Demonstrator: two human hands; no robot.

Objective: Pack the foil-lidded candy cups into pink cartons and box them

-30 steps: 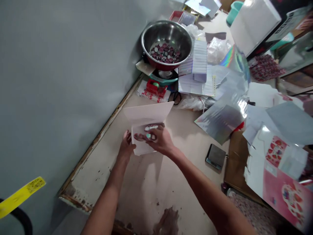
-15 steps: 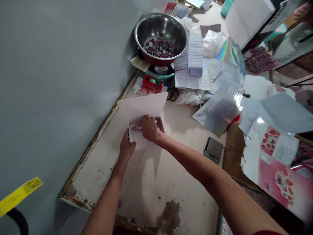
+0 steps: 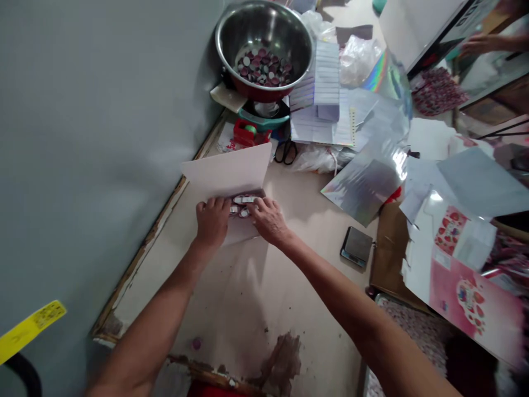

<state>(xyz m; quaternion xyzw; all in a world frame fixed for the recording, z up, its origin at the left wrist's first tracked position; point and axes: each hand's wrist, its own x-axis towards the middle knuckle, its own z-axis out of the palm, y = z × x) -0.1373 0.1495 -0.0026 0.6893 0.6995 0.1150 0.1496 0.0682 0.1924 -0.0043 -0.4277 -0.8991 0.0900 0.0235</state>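
A white cardboard box [image 3: 239,230] sits on the worn table with its lid [image 3: 228,168] raised at the back. Inside lie several small maroon-and-white pieces [image 3: 244,199], too small to name. My left hand [image 3: 212,220] is at the box's left side, its fingers curled over the edge. Over the right side, my right hand [image 3: 269,219] has bent fingers, with the fingertips close to the maroon-and-white pieces. The hand hides what those fingertips touch.
Behind the box are a steel bowl [image 3: 264,33] of small discs on a scale, a red tape dispenser [image 3: 248,134] and scissors [image 3: 286,151]. A small digital scale [image 3: 356,246] lies right. Shiny sheets [image 3: 363,187] and pink printed cardboard [image 3: 467,298] cover the right side. A wall borders the left.
My right hand has moved from inside the box to its right side, uncovering the small pieces. My left hand has shifted up along the left edge. The view has also shifted a little.
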